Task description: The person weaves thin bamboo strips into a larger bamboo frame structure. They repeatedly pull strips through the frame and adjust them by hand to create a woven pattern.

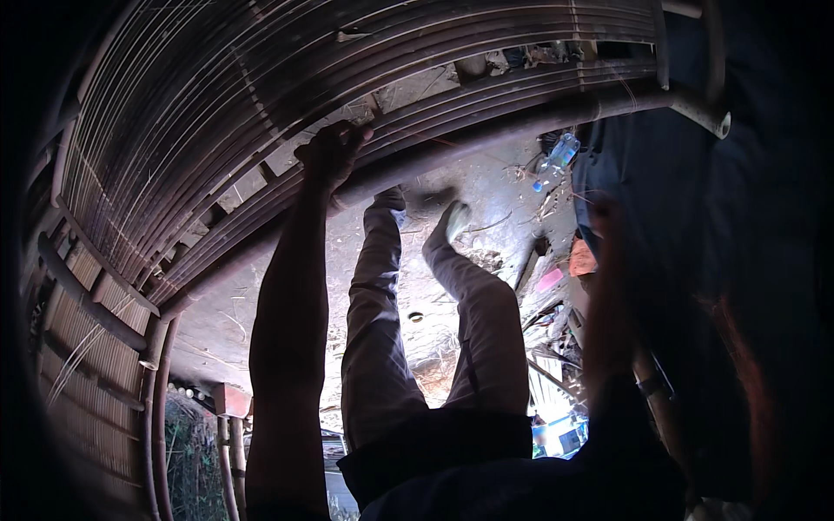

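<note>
The left hand [333,156] is clenched around the thick brown bamboo pole [486,139], whose long axis runs from about 8 o'clock up to 2 o'clock along the edge of the slatted cane frame [217,104]. The right hand [608,260], at 3 o'clock, is dark and blurred, so its grip cannot be told. A clear plastic bottle [560,156] lies on the dirt ground [495,195] at 1 o'clock; its contents are unclear.

Slatted cane frame [261,95] arches across top & left. L hand [328,156] on thick pole [486,139] at frame's lower edge, fingers [347,132] wrapped over it. Person's legs [417,330] stretch fwd below pole, over dirt floor [495,187]. Plastic bottle [560,154] on floor, right of feet, just under pole. R hand [608,226] raised at right, blurred, beside scrap pile [552,295].
</note>
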`<state>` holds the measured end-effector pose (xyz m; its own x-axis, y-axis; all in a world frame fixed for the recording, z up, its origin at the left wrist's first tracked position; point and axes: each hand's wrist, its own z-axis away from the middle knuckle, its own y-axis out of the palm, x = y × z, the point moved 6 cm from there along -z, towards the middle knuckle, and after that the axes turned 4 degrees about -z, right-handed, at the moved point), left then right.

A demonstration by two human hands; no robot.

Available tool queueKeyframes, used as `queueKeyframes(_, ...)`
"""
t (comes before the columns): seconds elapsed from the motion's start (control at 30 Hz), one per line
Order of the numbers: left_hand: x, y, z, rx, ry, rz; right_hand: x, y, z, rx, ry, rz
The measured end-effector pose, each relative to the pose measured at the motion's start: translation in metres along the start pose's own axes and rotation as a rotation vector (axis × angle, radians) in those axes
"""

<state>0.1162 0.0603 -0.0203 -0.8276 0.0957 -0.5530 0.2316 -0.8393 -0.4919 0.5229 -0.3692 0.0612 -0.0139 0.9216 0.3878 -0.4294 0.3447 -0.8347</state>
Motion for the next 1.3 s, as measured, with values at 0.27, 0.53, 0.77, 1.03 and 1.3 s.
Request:
queueKeyframes(0.27,-0.004,-0.006,0.011,-0.051,-0.007,-0.089,0.184,-0.047,-0.022,-0.215,-0.465,0.197)
queueKeyframes(0.53,-0.010,0.002,0.000,-0.195,0.056,-0.238,0.340,0.269,0.143,0.375,-0.720,0.500)
queueKeyframes(0.77,-0.007,0.017,-0.021,-0.129,0.134,-0.191,0.323,0.309,0.158,1.212,-0.003,-0.124)
queueKeyframes(1.03,-0.021,0.016,-0.030,0.029,-0.325,-0.201,0.319,0.299,0.151,1.147,0.082,-0.211)
queueKeyframes(1.3,-0.030,-0.014,0.011,-0.431,0.310,0.077,0.328,0.202,0.152,0.549,-0.904,0.076)
